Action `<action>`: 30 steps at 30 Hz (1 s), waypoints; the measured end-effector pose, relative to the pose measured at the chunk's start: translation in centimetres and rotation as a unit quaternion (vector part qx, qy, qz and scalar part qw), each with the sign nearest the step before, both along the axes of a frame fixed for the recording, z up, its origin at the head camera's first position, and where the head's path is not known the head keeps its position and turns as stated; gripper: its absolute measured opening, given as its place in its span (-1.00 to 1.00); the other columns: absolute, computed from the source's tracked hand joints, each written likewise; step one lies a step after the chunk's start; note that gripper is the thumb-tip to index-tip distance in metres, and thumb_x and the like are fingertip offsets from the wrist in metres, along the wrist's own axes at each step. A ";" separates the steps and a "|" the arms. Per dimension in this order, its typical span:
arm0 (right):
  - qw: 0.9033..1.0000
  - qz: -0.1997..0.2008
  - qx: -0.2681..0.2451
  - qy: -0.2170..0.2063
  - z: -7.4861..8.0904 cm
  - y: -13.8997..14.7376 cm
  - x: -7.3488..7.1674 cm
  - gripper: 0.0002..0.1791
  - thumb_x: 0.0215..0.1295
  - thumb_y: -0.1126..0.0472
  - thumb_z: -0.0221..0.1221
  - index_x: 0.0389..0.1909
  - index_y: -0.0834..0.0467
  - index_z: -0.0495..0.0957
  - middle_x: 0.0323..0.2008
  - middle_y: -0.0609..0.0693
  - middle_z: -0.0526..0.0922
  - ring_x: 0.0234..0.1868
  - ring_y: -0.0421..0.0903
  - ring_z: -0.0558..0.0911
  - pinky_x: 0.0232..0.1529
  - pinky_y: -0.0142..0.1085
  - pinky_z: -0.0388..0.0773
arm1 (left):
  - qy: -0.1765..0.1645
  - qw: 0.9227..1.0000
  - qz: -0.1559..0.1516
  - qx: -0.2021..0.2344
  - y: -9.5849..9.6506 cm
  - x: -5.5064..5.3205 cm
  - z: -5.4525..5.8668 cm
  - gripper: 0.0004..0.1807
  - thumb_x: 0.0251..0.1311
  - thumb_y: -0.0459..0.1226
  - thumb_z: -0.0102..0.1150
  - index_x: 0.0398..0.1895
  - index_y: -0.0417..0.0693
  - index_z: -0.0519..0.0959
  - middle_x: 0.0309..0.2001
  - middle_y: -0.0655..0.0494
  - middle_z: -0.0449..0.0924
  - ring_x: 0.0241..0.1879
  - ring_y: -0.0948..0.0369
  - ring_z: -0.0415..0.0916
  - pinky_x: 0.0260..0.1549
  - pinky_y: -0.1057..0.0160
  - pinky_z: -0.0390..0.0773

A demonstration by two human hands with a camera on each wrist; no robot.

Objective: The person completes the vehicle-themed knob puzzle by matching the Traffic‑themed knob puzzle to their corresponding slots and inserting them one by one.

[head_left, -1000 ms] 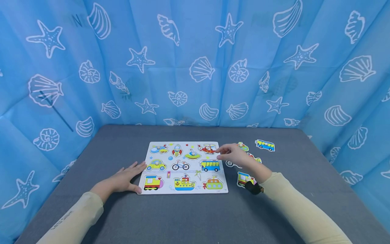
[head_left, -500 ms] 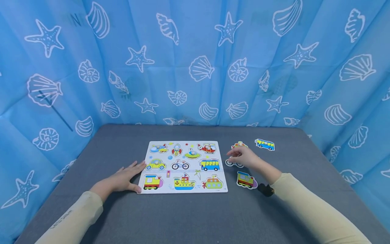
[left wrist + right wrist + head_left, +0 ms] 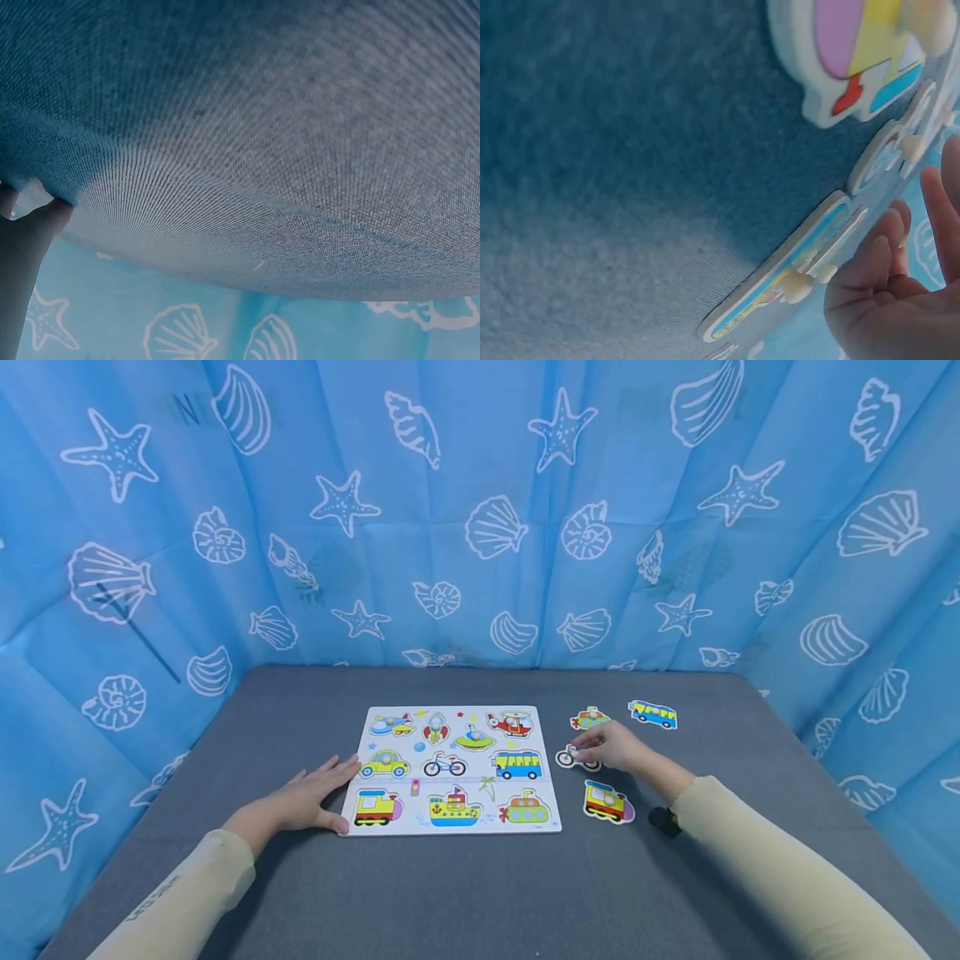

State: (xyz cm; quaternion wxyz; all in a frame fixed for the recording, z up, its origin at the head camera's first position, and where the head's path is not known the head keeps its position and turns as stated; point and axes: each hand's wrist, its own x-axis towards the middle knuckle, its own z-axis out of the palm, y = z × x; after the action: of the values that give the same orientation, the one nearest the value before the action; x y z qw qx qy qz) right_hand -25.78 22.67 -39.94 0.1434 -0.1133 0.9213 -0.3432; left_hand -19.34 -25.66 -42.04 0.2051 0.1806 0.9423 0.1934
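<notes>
A white vehicle puzzle board [image 3: 487, 711] lies on the grey table. My left hand [image 3: 315, 797] rests at the board's left edge, fingers spread. In the left wrist view, only part of the left hand [image 3: 30, 232] shows at the edge. To the right of the board, my right hand [image 3: 615, 749] reaches over a bicycle puzzle piece [image 3: 567, 758], fingertips at its top. In the right wrist view, the fingers of the right hand [image 3: 892, 292] are loosely bent, with no knob seen between them. A train puzzle piece [image 3: 608, 802] lies nearer the person.
A submarine puzzle piece [image 3: 589, 718] and a bus puzzle piece [image 3: 652, 714] lie behind the right hand. A small black object [image 3: 664, 820] is at the right wrist. A blue shell-patterned curtain [image 3: 450, 527] hangs behind and beside the table.
My right hand has moved from the board's helicopter corner rightward to the bicycle piece, uncovering the train and submarine pieces. The left hand has stayed put.
</notes>
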 end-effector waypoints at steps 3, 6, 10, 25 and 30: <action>1.000 -0.010 0.013 -0.014 -0.1 -0.1 -0.3 -0.73 0.23 0.31 0.30 -0.08 0.35 0.65 -0.12 0.19 0.64 -0.22 -0.02 0.52 -0.26 -0.23 0.52 | 0.000 1.000 0.000 0.002 -0.1 0.0 0.0 0.19 -0.04 0.19 0.37 0.54 -0.14 -0.03 0.52 -0.20 -0.11 0.47 -0.25 -0.29 0.24 -0.44 -0.24; 0.999 -0.019 0.017 -0.026 -0.4 0.0 -0.7 -0.77 0.22 0.30 0.31 -0.12 0.30 0.68 -0.12 0.17 0.65 -0.19 -0.02 0.53 -0.24 -0.23 0.53 | 0.000 1.000 -0.003 0.004 -0.1 0.0 0.0 0.19 -0.03 0.18 0.37 0.53 -0.15 -0.03 0.52 -0.20 -0.10 0.47 -0.26 -0.28 0.24 -0.45 -0.23; 1.000 -0.009 0.011 -0.028 -0.4 0.0 -0.9 -0.84 0.20 0.28 0.33 -0.23 0.25 0.70 -0.26 0.09 0.66 -0.29 -0.06 0.53 -0.31 -0.27 0.50 | 0.001 1.000 -0.003 0.005 -0.1 0.1 0.0 0.19 -0.03 0.18 0.37 0.54 -0.15 -0.03 0.52 -0.18 -0.10 0.47 -0.24 -0.28 0.24 -0.44 -0.23; 0.999 -0.013 0.034 -0.010 0.4 -1.0 -1.0 -0.91 0.21 0.35 0.30 -0.28 0.29 0.66 -0.30 0.08 0.61 -0.31 -0.07 0.50 -0.33 -0.26 0.49 | 0.000 1.000 0.000 0.004 0.1 0.2 0.3 0.18 -0.03 0.17 0.38 0.53 -0.15 -0.03 0.52 -0.19 -0.09 0.47 -0.24 -0.26 0.24 -0.44 -0.22; 0.999 0.008 0.031 0.001 0.9 -1.8 -0.9 -0.93 0.20 0.37 0.30 -0.33 0.30 0.65 -0.36 0.05 0.58 -0.33 -0.07 0.47 -0.34 -0.26 0.46 | 0.000 1.000 0.000 0.005 0.1 0.2 0.2 0.18 -0.03 0.17 0.38 0.53 -0.16 -0.02 0.52 -0.19 -0.09 0.47 -0.24 -0.26 0.24 -0.45 -0.22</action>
State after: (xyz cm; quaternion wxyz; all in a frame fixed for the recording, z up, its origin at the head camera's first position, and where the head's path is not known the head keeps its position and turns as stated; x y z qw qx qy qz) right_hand -26.63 20.86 -39.05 0.1483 -0.1167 0.9307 -0.3133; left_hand -19.19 -25.59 -41.85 0.2042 0.1817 0.9414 0.1976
